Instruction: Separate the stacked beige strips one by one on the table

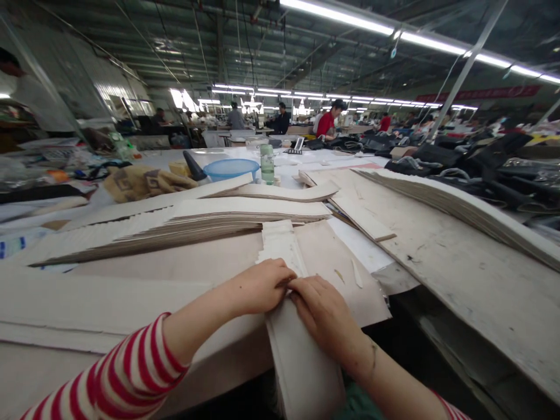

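Note:
A stack of long white strips (301,356) runs from the table toward me and hangs past the near edge; its material is hard to tell. My left hand (265,284) lies across it with curled fingers, pinching at its middle. My right hand (326,312) grips it from the other side, fingers pressed together over the top. The fingertips of both hands meet there, and the exact pinch is partly hidden. Beyond the hands, the far end of the stack (280,233) rests on a pale sheet (336,245), close to a thick pile of similar strips (210,219).
More layered strips (476,204) lie on a pale board (441,262) at the right. Behind stand a blue basin (231,168) and a green bottle (266,164). Dark goods (476,154) are heaped at the far right. Several people work farther back, one in red (326,123).

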Demonstrator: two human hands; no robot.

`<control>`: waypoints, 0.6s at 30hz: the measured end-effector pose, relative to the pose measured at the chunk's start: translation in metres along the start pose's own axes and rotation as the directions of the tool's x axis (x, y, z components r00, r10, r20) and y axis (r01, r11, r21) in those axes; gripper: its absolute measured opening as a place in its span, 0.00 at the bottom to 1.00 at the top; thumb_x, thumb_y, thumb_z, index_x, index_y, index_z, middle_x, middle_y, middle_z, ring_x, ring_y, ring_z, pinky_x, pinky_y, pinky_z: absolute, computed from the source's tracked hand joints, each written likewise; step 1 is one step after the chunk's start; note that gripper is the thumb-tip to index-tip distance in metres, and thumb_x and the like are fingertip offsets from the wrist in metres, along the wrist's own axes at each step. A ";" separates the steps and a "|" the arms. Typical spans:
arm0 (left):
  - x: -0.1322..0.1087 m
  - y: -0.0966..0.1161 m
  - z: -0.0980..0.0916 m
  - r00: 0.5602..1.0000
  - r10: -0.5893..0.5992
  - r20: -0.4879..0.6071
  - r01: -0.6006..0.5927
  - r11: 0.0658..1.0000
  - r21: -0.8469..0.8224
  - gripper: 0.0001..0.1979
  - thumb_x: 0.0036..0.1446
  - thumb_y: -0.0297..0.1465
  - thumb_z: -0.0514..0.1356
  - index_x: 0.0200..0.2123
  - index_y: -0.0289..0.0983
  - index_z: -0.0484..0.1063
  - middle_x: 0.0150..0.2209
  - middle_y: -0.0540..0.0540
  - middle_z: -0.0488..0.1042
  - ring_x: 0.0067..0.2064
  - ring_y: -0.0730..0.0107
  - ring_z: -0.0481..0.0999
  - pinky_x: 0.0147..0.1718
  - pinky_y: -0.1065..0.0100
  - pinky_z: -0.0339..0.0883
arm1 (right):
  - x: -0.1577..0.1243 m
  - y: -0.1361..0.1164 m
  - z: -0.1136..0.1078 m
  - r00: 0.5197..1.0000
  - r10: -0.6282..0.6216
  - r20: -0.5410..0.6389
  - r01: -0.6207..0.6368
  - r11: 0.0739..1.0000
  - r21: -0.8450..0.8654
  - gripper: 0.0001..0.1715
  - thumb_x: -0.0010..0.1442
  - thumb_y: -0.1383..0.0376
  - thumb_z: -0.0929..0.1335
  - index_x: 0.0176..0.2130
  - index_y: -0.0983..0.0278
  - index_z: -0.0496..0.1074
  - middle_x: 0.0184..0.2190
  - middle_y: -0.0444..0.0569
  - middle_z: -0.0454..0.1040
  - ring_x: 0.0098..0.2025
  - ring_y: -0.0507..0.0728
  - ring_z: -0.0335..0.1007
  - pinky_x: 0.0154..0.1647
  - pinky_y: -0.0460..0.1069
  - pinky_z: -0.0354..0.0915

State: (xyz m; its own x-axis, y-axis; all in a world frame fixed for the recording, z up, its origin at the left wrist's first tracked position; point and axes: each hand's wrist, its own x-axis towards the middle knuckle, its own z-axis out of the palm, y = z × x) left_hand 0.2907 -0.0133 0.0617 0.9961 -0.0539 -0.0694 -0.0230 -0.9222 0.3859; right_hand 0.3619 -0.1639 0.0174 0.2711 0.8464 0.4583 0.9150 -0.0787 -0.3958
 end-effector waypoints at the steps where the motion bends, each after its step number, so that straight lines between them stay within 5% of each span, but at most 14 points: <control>1: -0.002 -0.002 -0.003 1.000 -0.030 0.005 0.030 0.999 -0.023 0.12 0.52 0.26 0.51 0.39 0.38 0.70 0.37 0.46 0.70 0.41 0.66 0.68 0.41 0.68 0.61 | 0.002 0.001 -0.002 1.000 0.006 0.017 -0.006 1.000 0.017 0.12 0.57 0.74 0.60 0.42 0.64 0.64 0.35 0.49 0.70 0.39 0.57 0.64 0.41 0.54 0.63; 5: -0.011 -0.005 -0.008 0.990 -0.139 0.026 0.141 0.987 -0.080 0.15 0.46 0.32 0.57 0.40 0.37 0.69 0.39 0.46 0.71 0.40 0.63 0.69 0.39 0.66 0.63 | 0.008 0.007 -0.007 0.999 0.031 0.041 -0.033 0.998 0.052 0.15 0.57 0.71 0.63 0.45 0.63 0.63 0.40 0.50 0.68 0.43 0.57 0.63 0.44 0.54 0.62; 10: -0.016 -0.006 -0.004 0.991 -0.133 -0.004 0.131 0.982 -0.133 0.17 0.46 0.31 0.57 0.43 0.36 0.68 0.42 0.44 0.70 0.44 0.62 0.68 0.44 0.64 0.61 | 0.021 0.018 -0.016 0.992 0.022 0.126 -0.018 0.999 -0.031 0.25 0.53 0.65 0.67 0.51 0.64 0.61 0.46 0.54 0.66 0.49 0.60 0.60 0.48 0.57 0.59; 18: -0.017 -0.006 0.002 0.990 -0.124 -0.061 0.116 0.986 -0.122 0.15 0.46 0.28 0.56 0.41 0.37 0.69 0.42 0.45 0.69 0.45 0.62 0.66 0.46 0.64 0.60 | 0.044 0.016 -0.031 0.926 -0.044 0.376 0.051 0.999 -0.007 0.15 0.51 0.67 0.69 0.41 0.64 0.69 0.38 0.50 0.70 0.44 0.58 0.64 0.46 0.53 0.60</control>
State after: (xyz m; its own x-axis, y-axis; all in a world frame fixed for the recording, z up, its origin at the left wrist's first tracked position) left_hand 0.2737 -0.0075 0.0588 0.9946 0.0846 -0.0606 0.1035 -0.8688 0.4843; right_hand 0.3981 -0.1441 0.0562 0.0981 0.9849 0.1425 0.9296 -0.0395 -0.3664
